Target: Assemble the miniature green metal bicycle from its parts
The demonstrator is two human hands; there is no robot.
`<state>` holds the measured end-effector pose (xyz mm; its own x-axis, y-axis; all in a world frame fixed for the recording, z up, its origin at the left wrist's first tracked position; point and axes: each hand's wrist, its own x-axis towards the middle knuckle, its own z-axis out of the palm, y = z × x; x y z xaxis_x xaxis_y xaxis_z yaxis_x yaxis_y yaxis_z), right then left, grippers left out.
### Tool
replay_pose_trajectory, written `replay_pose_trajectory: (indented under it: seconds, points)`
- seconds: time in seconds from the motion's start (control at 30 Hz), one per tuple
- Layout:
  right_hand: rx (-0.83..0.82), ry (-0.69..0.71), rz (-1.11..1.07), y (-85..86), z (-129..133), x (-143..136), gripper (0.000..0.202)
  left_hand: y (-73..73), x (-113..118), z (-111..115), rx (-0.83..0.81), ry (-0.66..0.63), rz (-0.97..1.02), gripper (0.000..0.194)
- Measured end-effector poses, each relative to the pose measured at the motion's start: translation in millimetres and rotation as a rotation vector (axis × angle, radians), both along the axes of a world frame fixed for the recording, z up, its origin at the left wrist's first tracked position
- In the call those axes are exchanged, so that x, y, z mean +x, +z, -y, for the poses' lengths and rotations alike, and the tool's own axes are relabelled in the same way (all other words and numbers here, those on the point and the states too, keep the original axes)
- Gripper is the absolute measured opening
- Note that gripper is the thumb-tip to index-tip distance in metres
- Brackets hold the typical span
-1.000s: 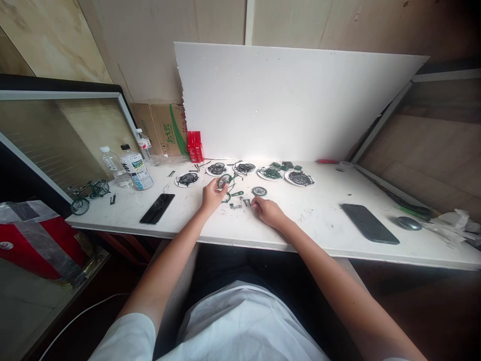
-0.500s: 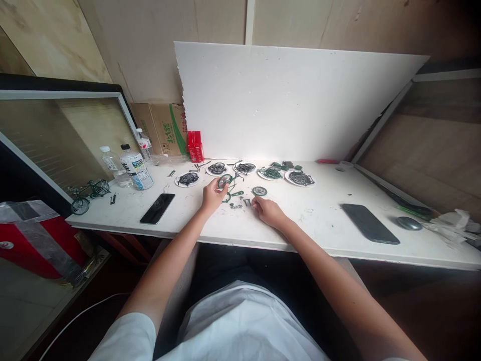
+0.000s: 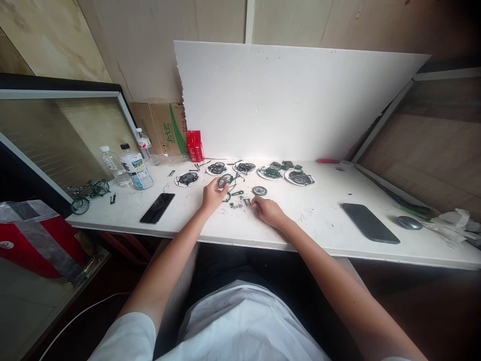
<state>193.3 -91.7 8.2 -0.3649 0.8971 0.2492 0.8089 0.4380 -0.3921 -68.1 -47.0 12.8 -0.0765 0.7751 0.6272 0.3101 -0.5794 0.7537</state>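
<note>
My left hand (image 3: pixel 213 196) is closed on a partly built model bicycle (image 3: pixel 225 180), its spoked wheel by my thumb and its thin green frame reaching to the right. My right hand (image 3: pixel 268 210) rests low over the table with thumb and fingers pinched together. Whatever sits in that pinch, if anything, is too small to make out. Just beyond the right fingertips lies a loose model wheel (image 3: pixel 259 190). Between the hands are a green chain-guard-like piece (image 3: pixel 237 193) and several tiny parts (image 3: pixel 236 205).
Plates of dark parts (image 3: pixel 187 179) and green parts (image 3: pixel 271 173) line the back of the white table (image 3: pixel 311 220). A whole model bicycle (image 3: pixel 90 193) stands far left near bottles (image 3: pixel 137 170). A phone (image 3: pixel 158 208), a dark flat slab (image 3: pixel 370 223) and a mouse (image 3: pixel 409 223) lie around.
</note>
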Motion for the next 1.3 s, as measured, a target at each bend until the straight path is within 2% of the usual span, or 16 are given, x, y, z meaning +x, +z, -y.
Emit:
replay_pose_trajectory:
  seconds: [1.3]
  points:
    - [0.007,0.001,0.022,0.7,0.8,-0.9,0.018,-0.9,0.2,0.6,-0.003,-0.005,-0.042,0.028]
